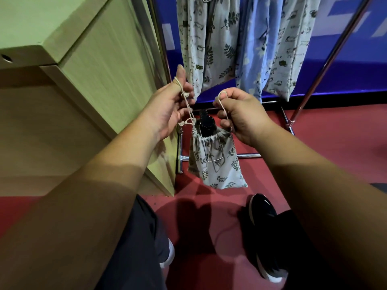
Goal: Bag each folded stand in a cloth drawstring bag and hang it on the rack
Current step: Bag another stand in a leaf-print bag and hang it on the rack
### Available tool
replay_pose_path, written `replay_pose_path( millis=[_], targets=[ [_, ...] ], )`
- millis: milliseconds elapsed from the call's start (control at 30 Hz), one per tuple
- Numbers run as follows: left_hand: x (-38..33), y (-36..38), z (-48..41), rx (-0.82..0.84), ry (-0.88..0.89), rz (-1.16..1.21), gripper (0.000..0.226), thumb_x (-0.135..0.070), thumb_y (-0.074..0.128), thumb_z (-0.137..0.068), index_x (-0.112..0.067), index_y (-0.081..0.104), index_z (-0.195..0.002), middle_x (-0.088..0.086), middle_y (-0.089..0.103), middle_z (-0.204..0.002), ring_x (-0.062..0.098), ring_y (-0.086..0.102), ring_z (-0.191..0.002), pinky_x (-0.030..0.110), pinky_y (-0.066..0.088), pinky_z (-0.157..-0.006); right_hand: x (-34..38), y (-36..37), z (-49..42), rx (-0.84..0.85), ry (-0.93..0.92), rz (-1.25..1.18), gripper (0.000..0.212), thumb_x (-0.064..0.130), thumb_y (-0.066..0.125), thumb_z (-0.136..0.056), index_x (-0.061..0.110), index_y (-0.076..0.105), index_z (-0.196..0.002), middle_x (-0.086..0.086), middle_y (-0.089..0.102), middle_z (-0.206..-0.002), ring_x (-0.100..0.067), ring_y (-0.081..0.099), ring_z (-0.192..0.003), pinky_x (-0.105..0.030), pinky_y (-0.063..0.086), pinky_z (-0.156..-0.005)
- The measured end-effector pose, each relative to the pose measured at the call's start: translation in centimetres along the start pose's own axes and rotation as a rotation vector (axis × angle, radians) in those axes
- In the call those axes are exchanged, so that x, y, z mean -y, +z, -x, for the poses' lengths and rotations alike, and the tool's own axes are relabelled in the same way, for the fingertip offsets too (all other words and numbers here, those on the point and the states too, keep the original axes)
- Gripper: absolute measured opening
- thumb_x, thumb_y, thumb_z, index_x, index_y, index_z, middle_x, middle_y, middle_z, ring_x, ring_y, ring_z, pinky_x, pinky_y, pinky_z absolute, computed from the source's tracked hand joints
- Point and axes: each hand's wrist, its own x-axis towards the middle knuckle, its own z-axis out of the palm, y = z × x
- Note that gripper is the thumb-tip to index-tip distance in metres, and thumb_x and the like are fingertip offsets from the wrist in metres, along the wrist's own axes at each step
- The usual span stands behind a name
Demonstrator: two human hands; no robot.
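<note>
Leaf-printed drawstring bag (pixel 217 164) in pale grey cloth hangs in mid-air between the two hands, over the red floor (pixel 314 153) and in front of the lower bars of the chrome tube rack (pixel 326 59). And the folded black stand (pixel 205 124) is in, though its dark top pokes out of the gathered mouth, and a thin metal wire loop (pixel 215 158) shows against the front of the cloth.

The left hand (pixel 169 105) has the off-white twisted cord (pixel 187 103) looped over its raised thumb, with the other fingers loosely curled round the strands. The right hand (pixel 240 114) pinches the other loop of cord between thumb and forefinger, its remaining fingers tucked in. The mouth is puckered into tight pleats, so the cinching looks close to finished.

Three printed cloth bags (pixel 209 49) already hang from the top of the rack, two grey with leaves and one bluer, all soft and draping in long folds. So the bagging of this one is nearly done, by the look of it. What is left is lifting it and hooking its cord on the rack. Whether more stands wait cannot be told.

A light wood-grain cabinet (pixel 104 70) stands at the left, its corner just beside the bag.
</note>
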Motion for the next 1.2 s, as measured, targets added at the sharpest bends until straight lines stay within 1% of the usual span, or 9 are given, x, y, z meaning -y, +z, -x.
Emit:
replay_pose_path(
  millis=[100, 200, 300, 400, 633, 833, 933, 1067, 1200],
  targets=[
    [-0.2, 0.3, 0.0, 0.020, 0.004, 0.149, 0.048, -0.059, 0.050, -0.105, -0.017, 0.065, -0.088, 0.000, 0.066, -0.077, 0.016, 0.066, -0.073, 0.038, 0.056, -0.091, 0.2, 0.0, -0.1, -0.046, 0.051, 0.044, 0.026, 0.024, 0.078, -0.099, 0.017, 0.054, -0.104, -0.011, 0.062, -0.089, -0.010, 0.042, -0.050, -0.023, 0.033, -0.040],
    [-0.3, 0.5, 0.1, -0.007, 0.012, 0.208, 0.046, -0.055, 0.050, -0.107, -0.016, 0.064, -0.087, -0.003, 0.050, -0.060, 0.015, 0.051, -0.054, 0.033, 0.054, -0.067, 0.9, 0.3, 0.0, -0.086, 0.055, 0.112, 0.034, 0.042, 0.071, -0.102, 0.011, 0.060, -0.107, -0.004, 0.054, -0.068, -0.013, 0.045, -0.048, -0.026, 0.039, -0.043],
    [-0.4, 0.0, 0.0, 0.006, 0.006, 0.168, 0.046, -0.056, 0.052, -0.106, -0.018, 0.064, -0.083, -0.004, 0.032, -0.052, 0.012, 0.023, -0.044, 0.028, 0.025, -0.048, 1.5, 0.4, -0.1, -0.126, 0.076, 0.050, 0.037, 0.045, 0.064, -0.106, 0.009, 0.065, -0.096, -0.002, 0.042, -0.056, -0.017, 0.041, -0.044, -0.027, 0.042, -0.047],
    [-0.6, -0.5, -0.2, -0.003, 0.046, -0.048, 0.048, -0.056, 0.055, -0.105, -0.017, 0.066, -0.080, -0.002, 0.028, -0.049, 0.014, 0.016, -0.045, 0.028, 0.011, -0.051, 1.4, -0.3, -0.5, -0.176, 0.052, 0.101, 0.031, 0.038, 0.066, -0.106, 0.012, 0.064, -0.088, 0.001, 0.033, -0.052, -0.016, 0.029, -0.044, -0.026, 0.026, -0.049],
    [-1.2, -3.6, -0.2, -0.114, 0.145, -0.686, 0.053, -0.063, 0.062, -0.098, -0.017, 0.079, -0.080, 0.004, 0.043, -0.054, 0.016, 0.033, -0.042, 0.023, 0.033, -0.049, 0.5, -2.9, -1.5, -0.437, -0.017, 0.135, 0.029, 0.026, 0.069, -0.102, 0.011, 0.062, -0.077, 0.002, 0.035, -0.049, -0.014, 0.029, -0.038, -0.023, 0.024, -0.044],
    [-1.8, -3.4, -0.1, -0.063, 0.015, -0.371, 0.065, -0.077, 0.054, -0.094, -0.017, 0.072, -0.078, 0.002, 0.060, -0.063, 0.014, 0.052, -0.053, 0.026, 0.045, -0.058, 1.6, -2.0, -0.7, -0.376, 0.092, 0.088, 0.051, 0.054, 0.070, -0.098, 0.012, 0.065, -0.071, 0.001, 0.044, -0.051, -0.016, 0.043, -0.041, -0.025, 0.047, -0.048],
    [-1.2, -2.5, 0.0, 0.108, -0.102, -0.245, 0.079, -0.085, 0.037, -0.094, -0.018, 0.068, -0.067, 0.004, 0.058, -0.056, 0.025, 0.069, -0.069, 0.034, 0.051, -0.080, 2.2, -0.5, -0.4, -0.223, 0.186, -0.074, 0.068, 0.073, 0.059, -0.097, 0.010, 0.064, -0.072, -0.003, 0.047, -0.054, -0.023, 0.060, -0.051, -0.040, 0.064, -0.077],
    [-0.7, -0.5, 0.6, 0.293, -0.094, -0.162, 0.085, -0.084, 0.031, -0.095, -0.010, 0.057, -0.063, 0.003, 0.036, -0.044, 0.026, 0.047, -0.049, 0.041, 0.055, -0.080, 2.1, -0.1, 0.0, -0.132, 0.283, -0.215, 0.074, 0.077, 0.037, -0.102, 0.011, 0.059, -0.077, 0.000, 0.034, -0.058, -0.020, 0.042, -0.048, -0.038, 0.056, -0.075],
    [-0.4, 0.2, 0.6, 0.372, -0.108, -0.350, 0.076, -0.082, 0.047, -0.092, -0.013, 0.048, -0.060, 0.001, 0.017, -0.046, 0.019, 0.015, -0.047, 0.033, 0.020, -0.055, 1.8, -0.5, 0.0, -0.144, 0.292, 0.005, 0.064, 0.074, 0.051, -0.096, 0.020, 0.047, -0.063, 0.004, 0.019, -0.058, -0.016, 0.010, -0.052, -0.029, 0.010, -0.056]
  ],
)
